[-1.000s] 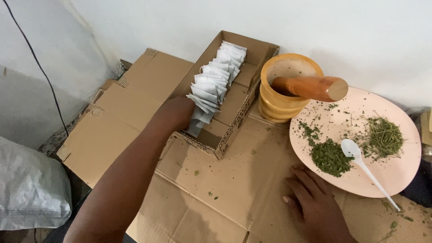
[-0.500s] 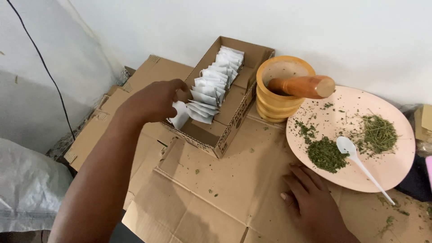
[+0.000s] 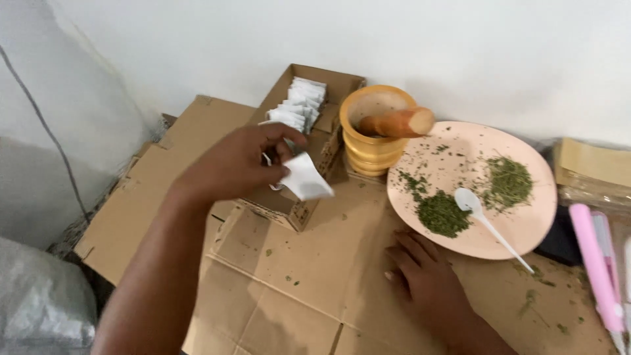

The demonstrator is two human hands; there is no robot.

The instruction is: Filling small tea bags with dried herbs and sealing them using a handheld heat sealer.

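Head view: left hand [image 3: 240, 164] has its fingers pinched shut on a small white paper sachet [image 3: 304, 177], held just above the open brown cardboard box [image 3: 303, 209] of matching sachets. Right hand [image 3: 427, 276] lies flat, fingers spread and empty, on the cardboard-covered worktop [image 3: 296, 289] beside the pink round plate [image 3: 526, 230] of green crushed herb. Looks like the pick-a-sachet step; I'd guess opening it needs both hands.

Two bare hands, no gloves. Left hand [image 3: 240, 164] and forearm bare, no sleeve, watch or bracelet in view. Right hand [image 3: 430, 279] bare too, wrist uncovered, no rings visible. Short nails, pale at the tips. No clothing in frame.
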